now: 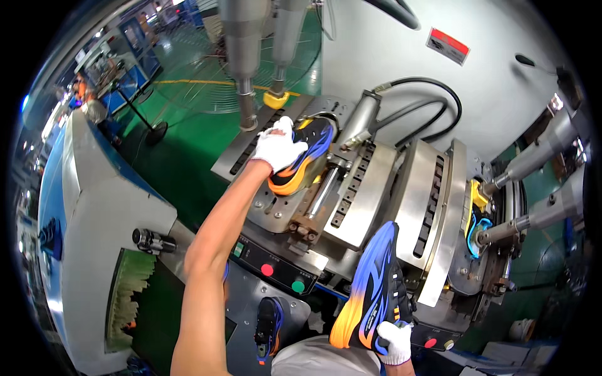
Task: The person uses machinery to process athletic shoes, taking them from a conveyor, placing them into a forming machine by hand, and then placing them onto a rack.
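Observation:
My left hand (pixel 276 150), in a white knit glove, grips a black sports shoe (pixel 318 139) with a blue and orange sole. That shoe sits on the left station of a metal press (pixel 266 216), its orange end toward me. Low and near my body, my right hand (pixel 395 343), gloved too, holds a second sports shoe (pixel 367 291) by its lower end. This one is tilted with its blue-to-orange sole side facing left and its blue end up. The fingers of the right hand are partly hidden behind the shoe.
Steel pressing blocks (pixel 364 197) stand mid-machine, with press rods (pixel 241 56) above the left station. A control panel with a red button (pixel 267 270) runs along the front. Another shoe (pixel 268 326) lies below it. The right station holds a blue-edged shoe (pixel 480 235).

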Demonstrator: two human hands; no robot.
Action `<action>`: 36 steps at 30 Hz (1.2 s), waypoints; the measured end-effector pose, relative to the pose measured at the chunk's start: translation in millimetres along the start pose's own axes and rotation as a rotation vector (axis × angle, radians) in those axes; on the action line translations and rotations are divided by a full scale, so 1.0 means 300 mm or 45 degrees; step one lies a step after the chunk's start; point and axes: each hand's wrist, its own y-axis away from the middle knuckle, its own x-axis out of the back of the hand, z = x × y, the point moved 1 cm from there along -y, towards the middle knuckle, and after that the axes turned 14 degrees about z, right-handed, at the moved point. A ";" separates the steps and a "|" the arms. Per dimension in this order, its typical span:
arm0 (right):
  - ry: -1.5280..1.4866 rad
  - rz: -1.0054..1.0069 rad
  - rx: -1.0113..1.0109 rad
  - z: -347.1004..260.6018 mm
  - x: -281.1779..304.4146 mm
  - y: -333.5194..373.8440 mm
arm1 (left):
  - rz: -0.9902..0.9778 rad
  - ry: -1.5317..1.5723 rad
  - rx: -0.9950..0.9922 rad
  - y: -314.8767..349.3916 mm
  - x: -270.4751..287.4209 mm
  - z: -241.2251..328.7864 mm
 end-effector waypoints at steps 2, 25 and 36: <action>-0.101 -0.025 -0.033 -0.032 -0.107 0.004 | 0.152 0.165 0.067 0.158 0.171 -0.024; 1.802 0.344 1.342 0.210 -1.385 -1.331 | 0.209 -0.185 1.063 2.153 0.189 -0.298; 1.231 -0.697 0.959 0.081 -1.156 -0.769 | -0.074 0.201 1.475 2.178 0.340 -0.305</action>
